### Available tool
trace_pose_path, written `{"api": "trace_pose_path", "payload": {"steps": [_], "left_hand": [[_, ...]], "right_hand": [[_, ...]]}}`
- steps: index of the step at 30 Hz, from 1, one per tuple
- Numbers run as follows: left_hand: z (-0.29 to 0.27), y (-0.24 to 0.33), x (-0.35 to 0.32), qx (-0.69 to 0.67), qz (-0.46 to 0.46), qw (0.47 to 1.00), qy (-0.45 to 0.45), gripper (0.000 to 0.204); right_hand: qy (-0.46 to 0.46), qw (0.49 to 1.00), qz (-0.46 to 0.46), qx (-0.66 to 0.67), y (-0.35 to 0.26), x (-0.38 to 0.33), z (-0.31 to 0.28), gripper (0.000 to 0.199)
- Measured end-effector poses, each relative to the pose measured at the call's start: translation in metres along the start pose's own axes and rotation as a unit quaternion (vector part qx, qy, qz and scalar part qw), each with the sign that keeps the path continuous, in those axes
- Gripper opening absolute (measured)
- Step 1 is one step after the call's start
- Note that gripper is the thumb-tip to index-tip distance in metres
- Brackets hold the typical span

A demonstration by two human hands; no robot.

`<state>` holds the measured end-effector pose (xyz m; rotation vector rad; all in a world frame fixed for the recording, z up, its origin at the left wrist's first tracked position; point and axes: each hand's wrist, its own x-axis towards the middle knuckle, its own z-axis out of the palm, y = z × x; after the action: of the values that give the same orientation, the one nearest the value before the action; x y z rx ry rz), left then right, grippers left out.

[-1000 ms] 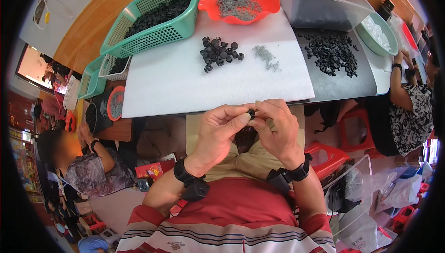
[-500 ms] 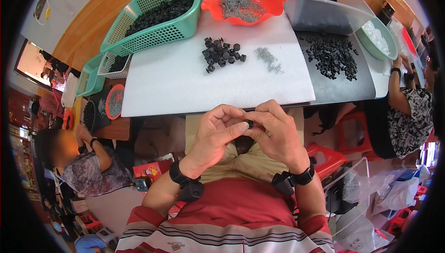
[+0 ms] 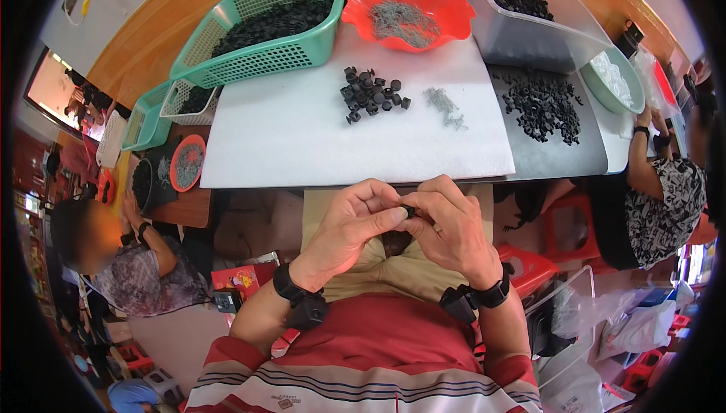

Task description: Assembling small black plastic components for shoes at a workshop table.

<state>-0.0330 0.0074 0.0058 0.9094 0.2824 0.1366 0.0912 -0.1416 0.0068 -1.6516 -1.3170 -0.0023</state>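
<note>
Between the fingertips of both hands is a small round black plastic part (image 3: 408,211), mostly covered by the fingers. My left hand (image 3: 355,220) pinches it from the left, thumb against its side. From the right, my right hand (image 3: 452,224) grips it with thumb and forefinger. Both hands are above my lap, just off the table's near edge. On the white foam sheet (image 3: 287,148) beyond them lie a cluster of black caps (image 3: 372,94) and a small heap of thin metal springs (image 3: 445,107).
A green basket (image 3: 265,71) of black parts, a red scalloped bowl (image 3: 355,16) of springs and a clear bin (image 3: 529,35) stand at the back. Small black pieces (image 3: 541,107) cover a dark mat at right. People sit at left and right; a red stool (image 3: 525,268) stands beside me.
The table and its contents appear slightly lower in the picture, as the view has tilted. Both hands stay together on the black part, with the fingers shifted a little around it.
</note>
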Motion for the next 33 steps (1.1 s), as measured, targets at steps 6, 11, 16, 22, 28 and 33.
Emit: {"api": "trace_pose_path", "payload": {"steps": [6, 11, 16, 22, 28, 33], "left_hand": [[-0.005, -0.001, 0.000, 0.008, 0.008, 1.000, -0.006, 0.014], [-0.011, 0.006, -0.003, 0.035, 0.044, 0.998, -0.001, 0.016], [-0.011, 0.020, 0.002, 0.113, 0.102, 0.986, 0.061, 0.018], [-0.040, 0.071, 0.021, 0.322, 0.222, 0.909, 0.146, 0.015], [-0.073, 0.186, 0.073, 0.553, 0.384, 0.693, 0.259, 0.028], [-0.083, 0.195, 0.087, 0.592, 0.384, 0.641, 0.302, 0.028]], "right_hand": [[0.001, 0.999, -0.020, -0.027, 0.001, 0.001, 0.002, 0.025], [-0.023, 1.000, 0.013, -0.004, -0.008, 0.010, 0.000, 0.030], [0.047, 0.999, 0.013, 0.018, 0.002, 0.014, -0.012, 0.033], [0.098, 0.994, 0.030, 0.023, 0.015, 0.013, -0.019, 0.025], [0.105, 0.992, 0.057, 0.040, 0.016, 0.011, -0.019, 0.018], [0.142, 0.987, 0.055, 0.044, 0.026, 0.010, -0.022, 0.017]]}}
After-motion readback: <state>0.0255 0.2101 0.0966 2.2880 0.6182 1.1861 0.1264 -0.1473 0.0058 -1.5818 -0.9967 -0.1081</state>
